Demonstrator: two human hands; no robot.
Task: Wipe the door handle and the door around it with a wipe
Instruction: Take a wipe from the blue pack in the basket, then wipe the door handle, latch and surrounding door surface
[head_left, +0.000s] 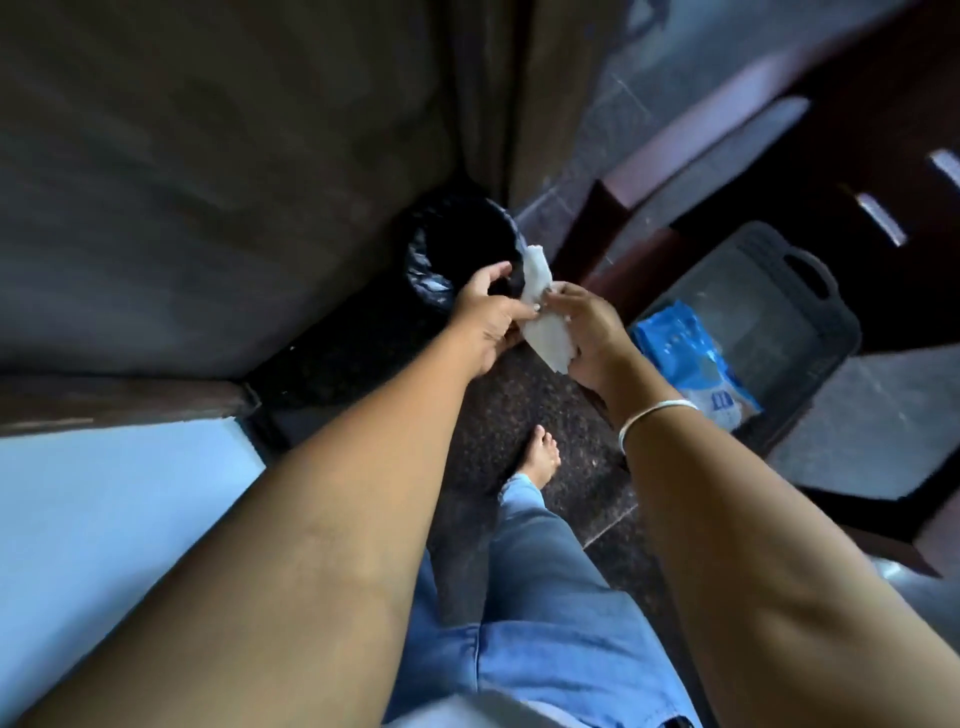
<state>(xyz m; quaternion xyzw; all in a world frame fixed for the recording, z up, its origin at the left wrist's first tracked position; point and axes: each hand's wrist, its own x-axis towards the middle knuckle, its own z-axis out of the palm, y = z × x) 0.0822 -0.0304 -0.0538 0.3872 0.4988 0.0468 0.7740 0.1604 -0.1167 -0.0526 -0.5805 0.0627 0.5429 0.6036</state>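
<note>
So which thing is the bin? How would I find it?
Look at the dark floor in the corner by the wooden door. The bin stands there, just beyond the left hand and the white wipe. It is round with a black bag liner, unlike the grey rectangular basket with the blue packet.

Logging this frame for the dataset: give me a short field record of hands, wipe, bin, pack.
left hand: fingers partly curled beside the wipe, grip unclear
right hand: pinching the wipe
wipe: white, crumpled, held between both hands
bin: black liner, on the floor just beyond the hands
wipes pack: blue, lying in the dark tray
door handle: not in view
</note>
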